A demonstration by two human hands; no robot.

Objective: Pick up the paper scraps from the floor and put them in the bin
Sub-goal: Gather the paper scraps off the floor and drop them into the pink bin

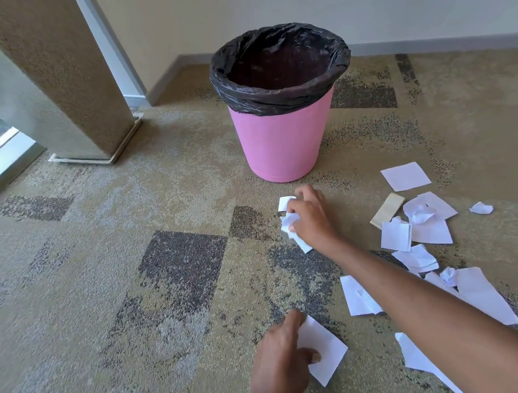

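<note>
Two hands are at work: nearest the camera, the left hand pinches a flat white rectangular paper sheet against the patterned carpet, thumb on top, while further out the right hand is closed around a crumpled wad of white paper scraps. The pink plastic bin with its black liner stands just beyond and slightly left of that right hand, the nearer one to it, so the wad looks due to go up and forward over the rim; more loose white scraps lie off to the right

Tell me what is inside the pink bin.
The pink bin is lined with a black bag folded over its rim. The visible part of the inside is dark with no paper showing. The near wall hides the bottom, so whether scraps lie there cannot be seen.
</note>
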